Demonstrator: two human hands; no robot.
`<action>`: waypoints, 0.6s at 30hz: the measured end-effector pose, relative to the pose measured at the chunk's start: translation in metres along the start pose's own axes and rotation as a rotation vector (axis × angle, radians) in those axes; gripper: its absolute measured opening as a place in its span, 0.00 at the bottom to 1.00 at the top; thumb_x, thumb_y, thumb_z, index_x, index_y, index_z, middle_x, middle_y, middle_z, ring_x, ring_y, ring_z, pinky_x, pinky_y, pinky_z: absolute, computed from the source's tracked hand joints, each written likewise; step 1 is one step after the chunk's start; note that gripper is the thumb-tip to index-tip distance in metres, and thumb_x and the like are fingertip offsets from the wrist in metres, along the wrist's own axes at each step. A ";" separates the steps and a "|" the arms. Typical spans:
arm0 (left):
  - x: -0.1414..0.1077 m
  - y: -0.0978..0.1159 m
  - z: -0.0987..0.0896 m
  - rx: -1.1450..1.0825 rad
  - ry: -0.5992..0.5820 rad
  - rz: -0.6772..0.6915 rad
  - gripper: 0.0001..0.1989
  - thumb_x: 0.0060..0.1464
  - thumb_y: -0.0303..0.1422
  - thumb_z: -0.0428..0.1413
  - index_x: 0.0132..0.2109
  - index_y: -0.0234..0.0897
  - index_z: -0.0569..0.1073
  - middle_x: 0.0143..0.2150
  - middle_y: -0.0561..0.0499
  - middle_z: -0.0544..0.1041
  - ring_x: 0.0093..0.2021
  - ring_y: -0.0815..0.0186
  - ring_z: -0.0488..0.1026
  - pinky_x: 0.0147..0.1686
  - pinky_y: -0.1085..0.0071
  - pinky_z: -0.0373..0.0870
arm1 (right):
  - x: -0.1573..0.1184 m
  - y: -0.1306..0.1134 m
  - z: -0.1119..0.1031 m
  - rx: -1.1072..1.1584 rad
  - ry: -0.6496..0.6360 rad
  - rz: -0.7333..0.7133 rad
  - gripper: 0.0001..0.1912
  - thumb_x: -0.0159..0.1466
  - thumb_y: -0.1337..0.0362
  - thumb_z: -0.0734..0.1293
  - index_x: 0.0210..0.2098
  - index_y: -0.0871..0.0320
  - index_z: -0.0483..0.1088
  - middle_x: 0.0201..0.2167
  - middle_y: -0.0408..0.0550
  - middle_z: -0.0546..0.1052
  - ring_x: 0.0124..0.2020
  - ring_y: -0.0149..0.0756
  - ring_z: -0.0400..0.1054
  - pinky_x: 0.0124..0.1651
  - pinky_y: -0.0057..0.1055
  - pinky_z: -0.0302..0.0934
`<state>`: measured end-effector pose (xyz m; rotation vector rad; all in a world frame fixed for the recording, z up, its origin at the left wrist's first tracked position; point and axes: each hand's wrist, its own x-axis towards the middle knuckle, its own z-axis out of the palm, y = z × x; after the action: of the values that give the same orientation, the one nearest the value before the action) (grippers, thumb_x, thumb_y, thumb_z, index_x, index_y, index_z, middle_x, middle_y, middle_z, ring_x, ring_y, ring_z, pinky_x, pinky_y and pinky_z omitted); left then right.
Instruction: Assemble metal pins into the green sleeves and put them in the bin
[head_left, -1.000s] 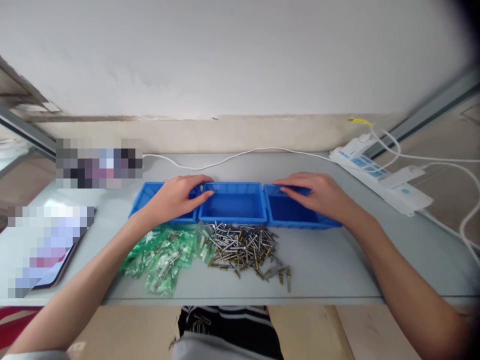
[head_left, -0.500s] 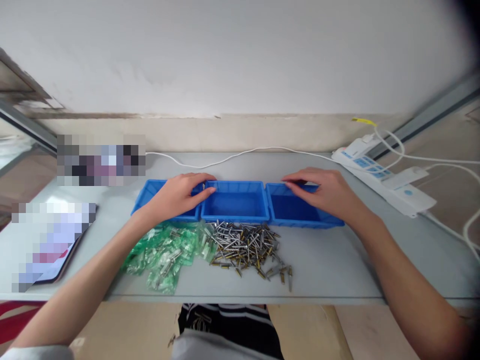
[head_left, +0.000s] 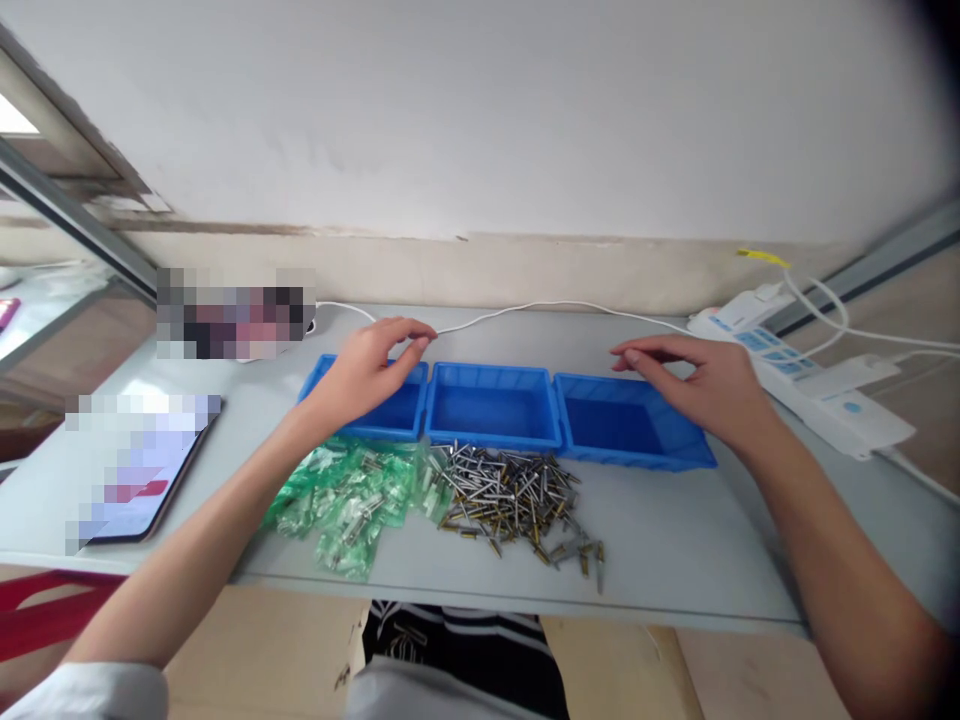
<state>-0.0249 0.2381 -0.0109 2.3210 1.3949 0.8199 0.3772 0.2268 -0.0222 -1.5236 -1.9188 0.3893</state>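
Note:
Over the left blue tray (head_left: 382,405), my left hand (head_left: 367,372) is open, thumb and fingers apart, with nothing visible in it. My right hand (head_left: 701,380) hovers above the right blue tray (head_left: 611,420), also holding nothing I can see; its thumb lies close to the curved fingers with a small gap. Between them sits the middle blue tray (head_left: 491,405), lined up with the other two. In front of it lies a heap of small rivet-like metal pins (head_left: 517,495), silver and brass-coloured. Left of the heap are green-tinted clear plastic bags (head_left: 349,510) with metal pieces inside.
A tablet-like device (head_left: 161,480), partly blurred out, lies on the left of the grey table (head_left: 675,560). Behind it stands another blurred object (head_left: 240,320). A white power strip (head_left: 817,375) with cables is at the right, and a thin white cable (head_left: 540,304) runs along the back.
Both hands have lifted off the tray rims and moved slightly apart from the trays. The view has shifted and tilted a little; the trays and heap look otherwise unchanged.

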 end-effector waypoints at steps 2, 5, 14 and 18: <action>0.000 0.002 -0.004 0.009 0.096 -0.009 0.16 0.71 0.39 0.50 0.51 0.39 0.81 0.50 0.48 0.86 0.50 0.57 0.82 0.43 0.66 0.77 | 0.002 0.003 -0.001 0.017 0.072 0.020 0.15 0.69 0.53 0.68 0.42 0.56 0.83 0.36 0.50 0.86 0.39 0.43 0.80 0.45 0.37 0.70; -0.002 0.005 -0.008 0.047 0.232 0.016 0.16 0.72 0.38 0.50 0.47 0.41 0.82 0.47 0.49 0.86 0.47 0.59 0.81 0.47 0.65 0.76 | 0.004 0.010 0.002 0.013 0.139 0.033 0.14 0.70 0.54 0.68 0.42 0.55 0.82 0.34 0.50 0.85 0.38 0.43 0.79 0.47 0.37 0.69; -0.025 0.049 -0.049 0.046 0.652 0.203 0.14 0.72 0.40 0.52 0.43 0.48 0.83 0.40 0.55 0.85 0.41 0.61 0.80 0.49 0.56 0.77 | 0.003 0.018 -0.009 0.007 0.476 -0.011 0.17 0.72 0.54 0.65 0.45 0.58 0.82 0.29 0.52 0.80 0.31 0.44 0.74 0.36 0.38 0.66; -0.061 0.101 -0.052 -0.095 0.815 0.044 0.13 0.71 0.41 0.53 0.42 0.50 0.82 0.37 0.56 0.85 0.37 0.60 0.81 0.37 0.58 0.77 | -0.032 -0.023 -0.012 0.048 0.981 0.021 0.19 0.72 0.48 0.64 0.45 0.53 0.81 0.38 0.55 0.83 0.30 0.46 0.75 0.34 0.44 0.67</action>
<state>-0.0080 0.1354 0.0645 2.0126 1.5183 1.9373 0.3717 0.1883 -0.0089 -1.3267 -1.1005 -0.2790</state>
